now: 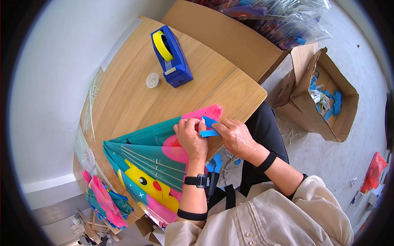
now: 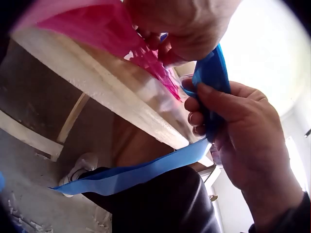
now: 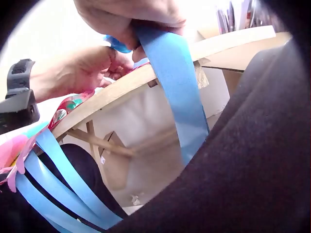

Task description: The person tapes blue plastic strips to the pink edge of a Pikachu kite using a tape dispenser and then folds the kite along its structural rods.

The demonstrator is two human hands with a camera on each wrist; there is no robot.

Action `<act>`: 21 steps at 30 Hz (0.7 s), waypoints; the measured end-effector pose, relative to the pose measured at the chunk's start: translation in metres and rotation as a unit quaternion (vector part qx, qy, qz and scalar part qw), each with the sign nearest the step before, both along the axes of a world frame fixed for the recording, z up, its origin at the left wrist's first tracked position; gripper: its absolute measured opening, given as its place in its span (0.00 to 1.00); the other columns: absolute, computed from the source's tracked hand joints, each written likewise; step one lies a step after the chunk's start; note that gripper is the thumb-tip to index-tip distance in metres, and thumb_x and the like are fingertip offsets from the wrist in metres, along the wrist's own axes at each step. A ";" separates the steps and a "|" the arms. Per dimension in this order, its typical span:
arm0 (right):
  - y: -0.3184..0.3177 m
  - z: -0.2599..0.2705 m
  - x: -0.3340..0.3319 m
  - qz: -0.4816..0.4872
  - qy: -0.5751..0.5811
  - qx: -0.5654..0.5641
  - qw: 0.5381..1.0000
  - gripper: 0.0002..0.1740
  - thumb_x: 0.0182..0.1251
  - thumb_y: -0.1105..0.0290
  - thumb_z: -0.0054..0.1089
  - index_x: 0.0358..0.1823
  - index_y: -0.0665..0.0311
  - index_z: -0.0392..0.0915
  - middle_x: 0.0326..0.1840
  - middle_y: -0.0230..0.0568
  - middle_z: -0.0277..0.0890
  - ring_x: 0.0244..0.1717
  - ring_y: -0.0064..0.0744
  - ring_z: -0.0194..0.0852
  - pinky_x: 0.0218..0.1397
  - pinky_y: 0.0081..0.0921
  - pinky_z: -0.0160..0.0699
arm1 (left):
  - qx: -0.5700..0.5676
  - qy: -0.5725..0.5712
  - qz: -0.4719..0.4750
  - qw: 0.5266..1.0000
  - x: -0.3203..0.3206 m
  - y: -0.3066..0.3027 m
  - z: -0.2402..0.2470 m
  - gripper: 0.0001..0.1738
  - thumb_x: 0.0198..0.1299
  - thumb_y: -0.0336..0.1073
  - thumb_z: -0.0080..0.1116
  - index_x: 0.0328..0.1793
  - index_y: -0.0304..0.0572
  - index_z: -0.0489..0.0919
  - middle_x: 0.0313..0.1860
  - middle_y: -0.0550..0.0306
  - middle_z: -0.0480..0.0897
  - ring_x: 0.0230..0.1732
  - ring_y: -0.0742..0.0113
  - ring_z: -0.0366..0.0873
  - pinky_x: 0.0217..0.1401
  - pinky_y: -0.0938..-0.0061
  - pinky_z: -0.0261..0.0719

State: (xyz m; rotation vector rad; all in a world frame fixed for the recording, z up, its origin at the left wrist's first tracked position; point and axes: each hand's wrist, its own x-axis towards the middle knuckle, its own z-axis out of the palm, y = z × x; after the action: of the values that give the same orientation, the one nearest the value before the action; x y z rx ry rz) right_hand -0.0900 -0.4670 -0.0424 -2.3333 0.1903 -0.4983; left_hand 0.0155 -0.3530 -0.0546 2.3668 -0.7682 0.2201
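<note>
A teal and pink kite [image 1: 152, 139] with a yellow cartoon figure lies across the table, its pink corner [image 1: 214, 110] just beyond the hands. My left hand [image 1: 192, 137] rests over its pink edge, fingertips curled, pinching the end of a blue plastic strip [image 1: 209, 133]. Close beside it, my right hand [image 1: 236, 137] grips the same strip between thumb and fingers. From the right hand a long tail of blue strip [image 2: 141, 175] hangs below the table edge. The left fingertips are partly hidden in the left wrist view.
A blue tape dispenser [image 1: 176, 61] with yellow tape and a small round tub [image 1: 153, 80] stand on the table [image 1: 221, 78]. White rods [image 1: 91, 102] lie along the wall side. An open carton [image 1: 328, 98] holds blue scraps. More blue strips [image 3: 68, 179] hang at the kite's edge.
</note>
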 end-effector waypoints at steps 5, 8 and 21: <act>0.001 -0.006 0.001 0.013 0.034 -0.062 0.997 0.20 0.50 0.73 0.55 0.48 0.67 0.74 0.30 0.43 0.72 0.34 0.42 0.76 0.36 0.38 0.72 | 0.005 -0.003 0.000 1.000 0.000 -0.002 0.000 0.10 0.48 0.35 0.68 0.26 0.44 0.75 0.30 0.57 0.73 0.36 0.53 0.68 0.39 0.60 0.68; 0.001 -0.004 0.002 0.020 0.045 -0.088 0.995 0.22 0.51 0.72 0.55 0.50 0.66 0.73 0.30 0.42 0.72 0.35 0.42 0.76 0.37 0.37 0.72 | 0.019 0.001 0.003 1.000 -0.001 -0.003 0.001 0.11 0.47 0.35 0.68 0.27 0.44 0.75 0.30 0.56 0.73 0.37 0.52 0.69 0.39 0.60 0.68; 0.003 -0.004 0.004 0.023 0.084 -0.137 0.987 0.26 0.54 0.71 0.54 0.58 0.65 0.72 0.33 0.42 0.72 0.35 0.40 0.74 0.39 0.35 0.70 | 0.029 -0.004 0.008 1.000 0.001 -0.002 -0.003 0.11 0.47 0.36 0.68 0.28 0.44 0.75 0.32 0.56 0.73 0.38 0.51 0.69 0.39 0.58 0.68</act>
State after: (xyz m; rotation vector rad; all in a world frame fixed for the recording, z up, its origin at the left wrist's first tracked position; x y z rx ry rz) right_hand -0.0858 -0.4636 -0.0461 -2.6450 0.1552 -0.3210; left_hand 0.0161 -0.3551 -0.0577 2.4298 -0.7691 0.2176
